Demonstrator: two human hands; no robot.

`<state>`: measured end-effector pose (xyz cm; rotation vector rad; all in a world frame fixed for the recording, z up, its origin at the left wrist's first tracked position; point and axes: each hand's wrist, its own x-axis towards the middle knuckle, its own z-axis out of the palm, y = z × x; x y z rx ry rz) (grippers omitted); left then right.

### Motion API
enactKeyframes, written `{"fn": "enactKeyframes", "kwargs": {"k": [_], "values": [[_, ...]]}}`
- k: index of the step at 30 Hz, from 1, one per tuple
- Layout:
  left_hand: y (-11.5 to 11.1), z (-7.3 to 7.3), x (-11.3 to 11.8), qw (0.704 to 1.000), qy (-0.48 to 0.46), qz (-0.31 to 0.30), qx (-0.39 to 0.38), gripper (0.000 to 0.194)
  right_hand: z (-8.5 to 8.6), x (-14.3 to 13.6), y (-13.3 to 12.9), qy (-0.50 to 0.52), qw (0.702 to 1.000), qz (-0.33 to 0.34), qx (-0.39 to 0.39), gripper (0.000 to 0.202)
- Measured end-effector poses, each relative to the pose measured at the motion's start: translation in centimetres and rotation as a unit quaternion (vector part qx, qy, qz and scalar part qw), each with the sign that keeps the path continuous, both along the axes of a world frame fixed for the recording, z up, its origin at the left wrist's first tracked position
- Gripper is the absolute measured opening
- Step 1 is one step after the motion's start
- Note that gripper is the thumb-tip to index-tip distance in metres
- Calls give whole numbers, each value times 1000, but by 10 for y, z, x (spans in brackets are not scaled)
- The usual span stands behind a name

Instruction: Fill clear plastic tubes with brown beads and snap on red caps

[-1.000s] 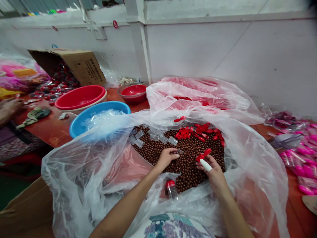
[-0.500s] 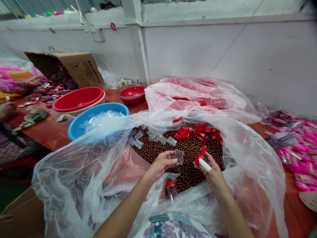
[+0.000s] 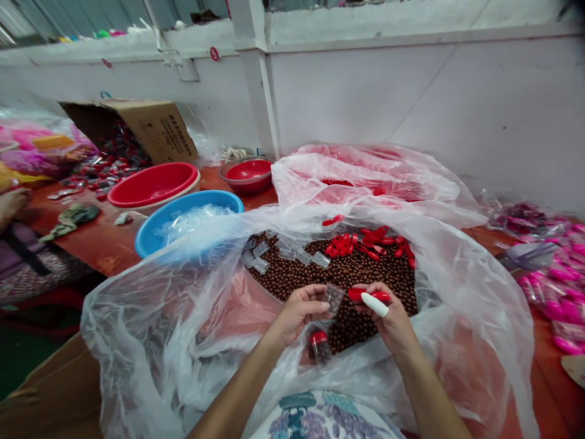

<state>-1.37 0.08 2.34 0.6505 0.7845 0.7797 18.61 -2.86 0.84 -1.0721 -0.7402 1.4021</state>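
My left hand pinches a small clear plastic container with brown balls showing through it. Close by on the right, my right hand grips a red plastic cap, its thumb in a white cover. Cap and container are near each other but apart. Beneath both hands spreads a heap of brown balls in a clear plastic bag. Empty clear containers and loose red caps lie on the heap. A red-capped container rests at its near edge.
On the left are a blue basin of clear plastic pieces, a red basin and a tipped cardboard box. Another person's hand is at far left. A bag of red pieces lies behind; pink packs are right.
My right hand has moved slightly left, bringing the red cap closer to the container, and the cap has turned flatter. The left hand has tilted the container. The whole view has shifted slightly.
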Motion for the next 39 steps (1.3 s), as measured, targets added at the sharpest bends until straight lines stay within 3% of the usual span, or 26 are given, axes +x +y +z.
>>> {"fn": "enactKeyframes", "kwargs": {"k": [7, 13, 18, 24, 33, 39], "values": [[-6, -3, 3, 999, 9, 18, -26, 33, -8, -3, 0, 13, 1000, -24, -3, 27], [-9, -13, 4, 999, -4, 14, -32, 33, -3, -5, -1, 70, 997, -23, -1, 34], [-12, -20, 5, 1000, 25, 2, -15, 37, -2, -6, 2, -10, 999, -31, 21, 48], [-15, -23, 6, 997, 69, -6, -16, 41, 0, -5, 5, -63, 996, 27, 50, 60], [-19, -23, 11, 993, 110, -45, 28, 45, 5, -3, 3, -182, 970, 146, 63, 41], [-21, -26, 13, 992, 106, -55, 36, 47, 3, 1, 2, -278, 946, 150, 76, 33]]}}
